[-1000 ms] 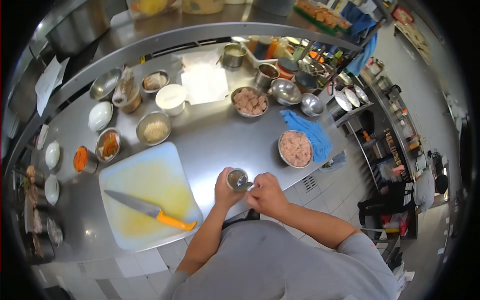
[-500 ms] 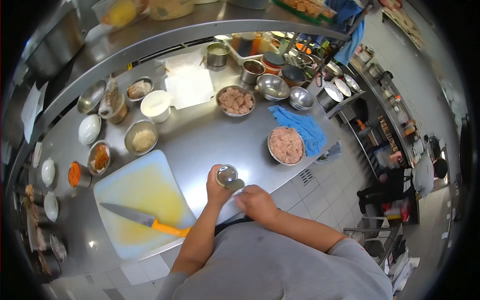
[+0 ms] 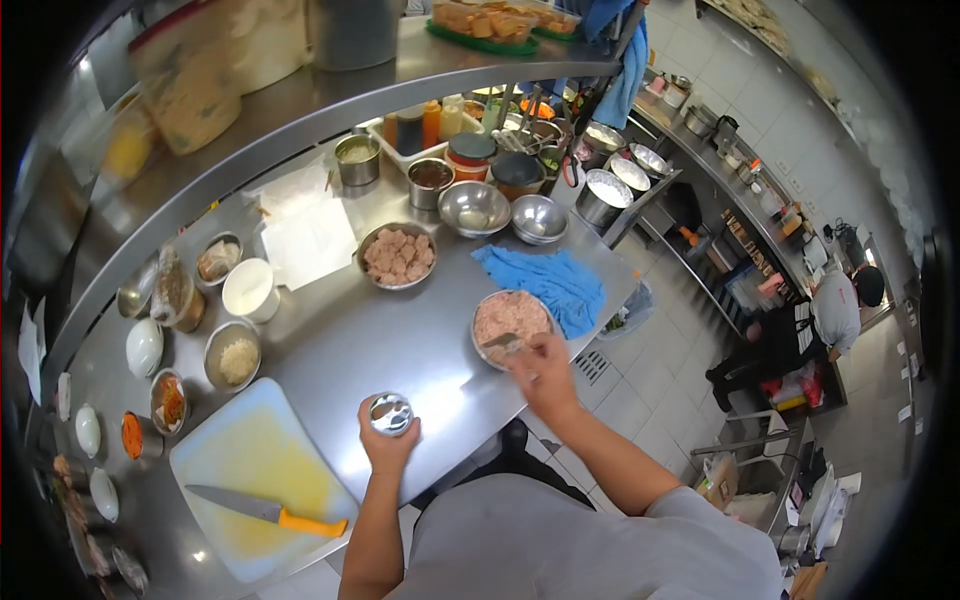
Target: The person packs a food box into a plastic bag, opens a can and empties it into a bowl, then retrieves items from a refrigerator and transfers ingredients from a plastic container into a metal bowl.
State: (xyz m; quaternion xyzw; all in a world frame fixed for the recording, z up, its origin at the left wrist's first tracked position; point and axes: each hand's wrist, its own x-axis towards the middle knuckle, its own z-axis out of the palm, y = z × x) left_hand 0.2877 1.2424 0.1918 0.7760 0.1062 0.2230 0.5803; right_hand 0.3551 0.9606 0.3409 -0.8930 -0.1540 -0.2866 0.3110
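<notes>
My left hand is wrapped round a small shiny metal cup, held above the steel counter. My right hand grips a spoon, its handle mostly hidden by the fingers. The spoon's end is over the near left part of a metal bowl of minced meat; whether it touches the meat I cannot tell. A crumpled blue cloth lies beside that bowl. Farther back is another bowl with pinkish meat lumps.
On the left, a knife with an orange handle lies on a stained cutting board. Bowls of chopped food, a white tub and metal bowls stand along the back under a shelf. At right a person bends forward.
My right hand has moved away from the metal cup, carrying the spoon rightward to the minced meat. My left hand still holds the cup. The whole view has shifted.
</notes>
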